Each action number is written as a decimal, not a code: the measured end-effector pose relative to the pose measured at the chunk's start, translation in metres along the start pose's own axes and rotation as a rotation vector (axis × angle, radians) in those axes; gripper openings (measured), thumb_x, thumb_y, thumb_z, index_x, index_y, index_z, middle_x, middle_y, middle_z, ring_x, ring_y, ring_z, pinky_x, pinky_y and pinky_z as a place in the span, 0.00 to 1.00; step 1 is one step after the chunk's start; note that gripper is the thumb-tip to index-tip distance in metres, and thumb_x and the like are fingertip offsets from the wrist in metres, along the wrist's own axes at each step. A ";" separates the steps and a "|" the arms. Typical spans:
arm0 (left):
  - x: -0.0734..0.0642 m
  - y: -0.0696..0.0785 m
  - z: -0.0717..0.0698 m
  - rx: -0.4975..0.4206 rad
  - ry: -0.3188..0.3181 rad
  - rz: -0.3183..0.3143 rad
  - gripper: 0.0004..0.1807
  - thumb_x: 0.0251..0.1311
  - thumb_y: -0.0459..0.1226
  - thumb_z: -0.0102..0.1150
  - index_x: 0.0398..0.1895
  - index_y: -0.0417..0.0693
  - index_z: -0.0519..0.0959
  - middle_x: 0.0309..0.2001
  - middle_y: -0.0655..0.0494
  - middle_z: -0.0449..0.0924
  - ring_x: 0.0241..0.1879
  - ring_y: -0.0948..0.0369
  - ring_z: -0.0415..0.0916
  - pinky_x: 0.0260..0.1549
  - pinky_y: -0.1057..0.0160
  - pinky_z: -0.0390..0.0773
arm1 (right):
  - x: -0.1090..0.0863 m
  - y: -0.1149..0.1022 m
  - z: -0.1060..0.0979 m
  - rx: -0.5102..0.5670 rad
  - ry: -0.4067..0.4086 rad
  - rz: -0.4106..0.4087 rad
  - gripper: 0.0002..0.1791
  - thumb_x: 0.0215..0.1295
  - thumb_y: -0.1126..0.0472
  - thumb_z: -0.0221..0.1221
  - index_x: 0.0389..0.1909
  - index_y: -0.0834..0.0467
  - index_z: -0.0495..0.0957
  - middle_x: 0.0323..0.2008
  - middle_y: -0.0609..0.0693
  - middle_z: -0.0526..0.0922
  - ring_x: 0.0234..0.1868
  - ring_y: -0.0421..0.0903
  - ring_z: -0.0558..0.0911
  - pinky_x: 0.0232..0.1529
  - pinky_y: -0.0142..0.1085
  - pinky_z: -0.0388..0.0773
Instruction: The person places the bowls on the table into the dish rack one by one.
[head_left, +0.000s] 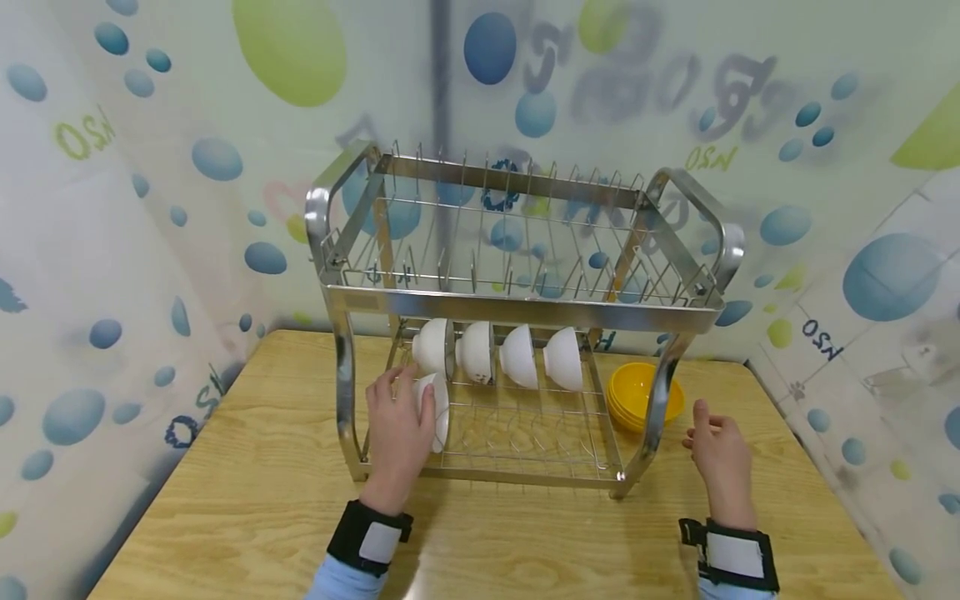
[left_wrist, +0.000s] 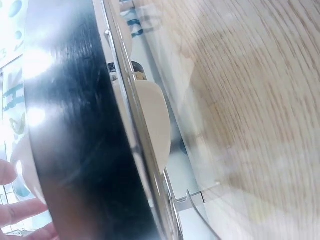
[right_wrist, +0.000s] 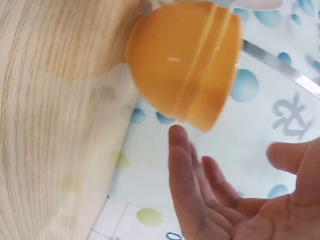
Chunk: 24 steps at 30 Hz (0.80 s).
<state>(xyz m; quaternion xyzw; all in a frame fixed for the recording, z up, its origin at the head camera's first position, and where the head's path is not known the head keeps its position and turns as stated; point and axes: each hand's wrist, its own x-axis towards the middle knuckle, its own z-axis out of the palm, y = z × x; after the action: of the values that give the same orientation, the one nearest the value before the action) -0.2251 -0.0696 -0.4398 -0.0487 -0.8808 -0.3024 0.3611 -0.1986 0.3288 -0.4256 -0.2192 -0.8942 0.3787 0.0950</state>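
Note:
My left hand (head_left: 399,437) holds a white bowl (head_left: 441,414) standing on its side at the front left of the dish rack's lower tier. In the left wrist view its fingers (left_wrist: 22,212) reach that bowl at the left edge, and a dark metal bar hides much of it. Behind it several white bowls (head_left: 519,357) stand on edge in a row. On the right, my right hand (head_left: 723,467) is held above the table, fingers loosely bent and holding nothing. Just beside it sits a stack of yellow bowls (head_left: 636,392); the right wrist view shows a gap between fingertips and stack (right_wrist: 180,60).
The two-tier metal dish rack (head_left: 525,310) stands on a wooden table (head_left: 525,542), with upright wires on its upper tier. Its right leg (head_left: 654,417) rises in front of part of the yellow stack. A patterned curtain (head_left: 187,208) hangs behind and at both sides.

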 end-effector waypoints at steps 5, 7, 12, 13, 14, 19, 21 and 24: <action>0.000 -0.004 0.000 0.023 -0.005 -0.002 0.17 0.63 0.37 0.55 0.50 0.35 0.74 0.50 0.34 0.70 0.52 0.41 0.65 0.51 0.45 0.68 | 0.015 0.006 0.004 -0.085 -0.059 0.033 0.39 0.73 0.42 0.36 0.58 0.78 0.62 0.33 0.67 0.84 0.28 0.54 0.83 0.26 0.38 0.74; 0.000 -0.006 0.000 0.026 -0.007 -0.004 0.17 0.63 0.38 0.55 0.50 0.35 0.74 0.50 0.34 0.70 0.52 0.41 0.66 0.51 0.45 0.68 | 0.020 0.007 0.006 -0.128 -0.076 0.035 0.38 0.73 0.43 0.36 0.58 0.78 0.63 0.30 0.64 0.85 0.24 0.50 0.83 0.28 0.39 0.74; -0.001 -0.010 0.001 0.022 0.004 -0.006 0.16 0.62 0.37 0.56 0.50 0.38 0.74 0.50 0.33 0.70 0.52 0.40 0.67 0.49 0.44 0.69 | 0.031 0.004 0.010 -0.174 -0.150 0.028 0.37 0.74 0.46 0.36 0.58 0.80 0.63 0.29 0.63 0.85 0.23 0.48 0.84 0.43 0.51 0.76; -0.001 -0.011 0.001 0.021 0.008 -0.004 0.16 0.62 0.37 0.56 0.50 0.38 0.74 0.50 0.33 0.70 0.51 0.40 0.67 0.48 0.44 0.69 | 0.033 0.003 0.011 -0.174 -0.167 0.030 0.37 0.74 0.46 0.35 0.58 0.81 0.63 0.28 0.63 0.85 0.25 0.49 0.85 0.46 0.53 0.74; -0.001 -0.012 0.000 0.019 0.012 -0.001 0.16 0.62 0.37 0.56 0.50 0.38 0.74 0.50 0.32 0.70 0.51 0.40 0.67 0.47 0.44 0.70 | 0.034 0.002 0.012 -0.174 -0.182 0.034 0.37 0.74 0.46 0.35 0.58 0.81 0.63 0.28 0.63 0.85 0.27 0.51 0.85 0.49 0.56 0.72; -0.001 -0.013 -0.002 0.020 0.016 0.008 0.17 0.62 0.37 0.56 0.51 0.36 0.74 0.49 0.31 0.70 0.50 0.39 0.67 0.45 0.43 0.70 | 0.041 -0.001 0.016 -0.232 -0.199 0.024 0.35 0.74 0.48 0.37 0.56 0.81 0.65 0.40 0.69 0.82 0.47 0.64 0.80 0.55 0.59 0.67; -0.002 -0.013 -0.002 0.019 0.015 0.004 0.17 0.62 0.37 0.56 0.51 0.36 0.74 0.48 0.31 0.70 0.49 0.39 0.67 0.44 0.44 0.71 | 0.044 -0.002 0.018 -0.238 -0.196 0.022 0.33 0.72 0.52 0.39 0.56 0.81 0.65 0.48 0.73 0.78 0.51 0.67 0.77 0.56 0.58 0.68; -0.002 -0.014 -0.003 0.012 0.006 -0.015 0.17 0.62 0.38 0.56 0.51 0.36 0.74 0.48 0.31 0.70 0.49 0.38 0.67 0.43 0.44 0.72 | 0.047 -0.005 0.018 -0.220 -0.190 0.033 0.30 0.68 0.57 0.40 0.56 0.81 0.65 0.52 0.77 0.72 0.47 0.65 0.79 0.56 0.57 0.69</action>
<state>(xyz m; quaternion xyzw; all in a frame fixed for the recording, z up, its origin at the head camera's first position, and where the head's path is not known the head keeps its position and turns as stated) -0.2263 -0.0824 -0.4459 -0.0388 -0.8818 -0.2999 0.3619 -0.2483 0.3358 -0.4345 -0.2059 -0.9316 0.2988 -0.0210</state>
